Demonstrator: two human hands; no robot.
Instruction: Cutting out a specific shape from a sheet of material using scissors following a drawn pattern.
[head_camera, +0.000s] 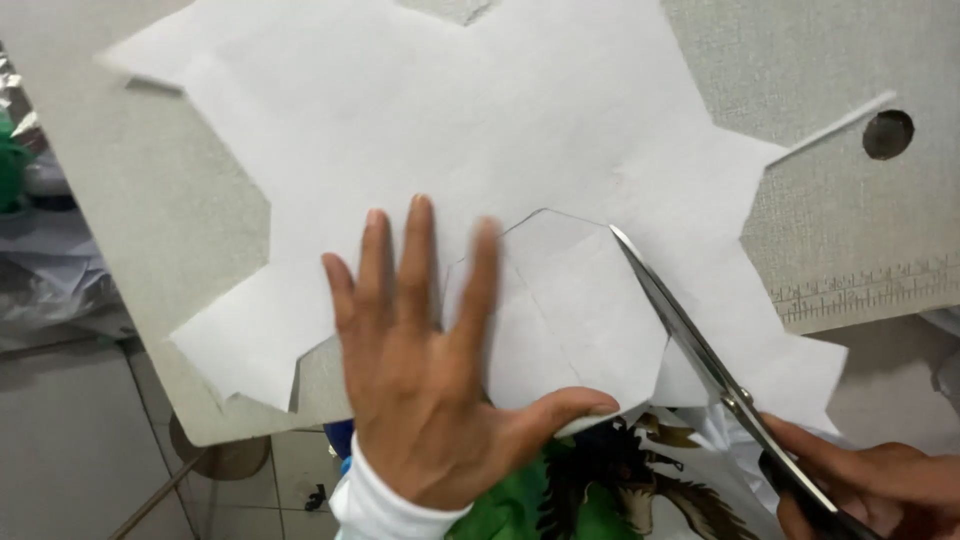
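Both hands partly cropped: left hand (420, 380) fingers spread on paper (450, 120), right hand (870, 490) gripping scissors (700, 345).

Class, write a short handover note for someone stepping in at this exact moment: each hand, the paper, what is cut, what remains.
Left hand: flat, fingers spread, pinning the white paper on the grey table.
Right hand: grip closed on the scissors, blades pointing up along a traced shape.
Done: paper edges already show notched cutouts.
Left: the traced shape is still joined to the sheet; how far the current cut runs is unclear.
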